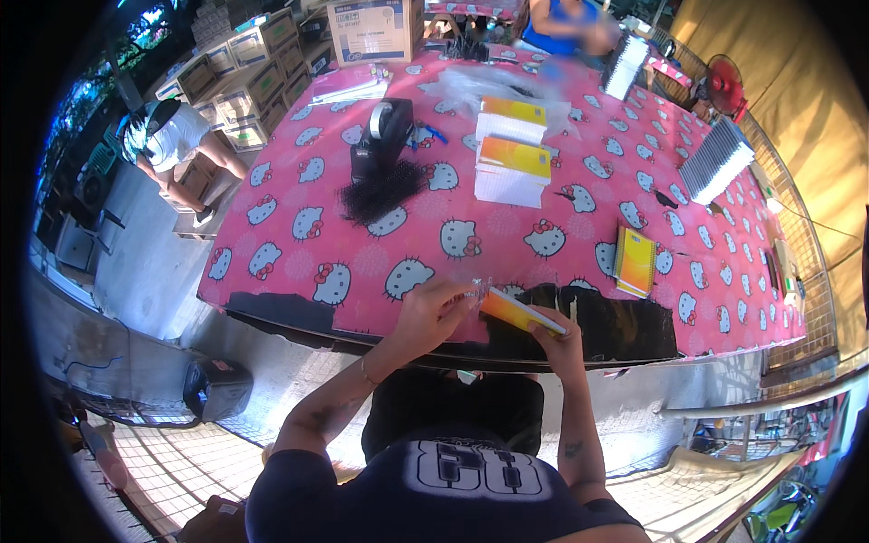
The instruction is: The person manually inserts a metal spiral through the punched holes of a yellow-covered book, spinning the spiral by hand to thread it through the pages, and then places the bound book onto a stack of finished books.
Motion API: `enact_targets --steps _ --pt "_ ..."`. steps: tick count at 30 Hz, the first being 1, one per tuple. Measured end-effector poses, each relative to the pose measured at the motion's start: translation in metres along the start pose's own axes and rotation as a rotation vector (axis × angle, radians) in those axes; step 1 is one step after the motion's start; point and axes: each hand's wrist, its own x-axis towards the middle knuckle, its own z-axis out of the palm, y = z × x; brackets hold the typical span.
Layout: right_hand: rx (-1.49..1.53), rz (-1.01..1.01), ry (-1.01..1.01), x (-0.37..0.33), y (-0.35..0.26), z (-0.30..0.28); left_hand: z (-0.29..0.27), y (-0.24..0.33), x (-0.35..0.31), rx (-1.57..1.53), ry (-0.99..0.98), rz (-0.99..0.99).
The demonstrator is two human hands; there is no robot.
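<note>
Yellow-orange in its cover, the notebook (516, 312) spans the space between your two hands, slanted at the near edge of the table, where the pink cat-print tablecloth (362, 262) meets a black patch (625, 328). Progress, judged from the layout: the held copy appears partway through handling, with attention on its left end. A second notebook (635, 262) lies on the cloth to the right, apart from the others, and may be a completed copy. Beyond your hands, the nearer stack of yellow-topped pads (514, 156) and the farther stack (512, 110) seem to await work, so much is probably left. To their left lies a heap of fine black strands (380, 195), possibly binding coils.

Relation to the grip: your right hand (558, 344) holds the notebook firmly by its right end. Your left hand (430, 312) is at the opposite end, fingertips drawn narrowly together beside a small glinting patch; whether they pinch the notebook, some clear piece or nothing, you cannot tell from this view.
</note>
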Motion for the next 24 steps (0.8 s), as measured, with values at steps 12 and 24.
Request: enact_targets --steps 12,24 --pt "0.027 0.045 -0.005 0.002 -0.001 -0.001 0.000 -0.006 0.016 0.017 -0.013 0.004" --pt "0.055 0.035 -0.027 0.005 0.006 -0.006 0.001 -0.022 0.052 0.104 -0.352 0.245"
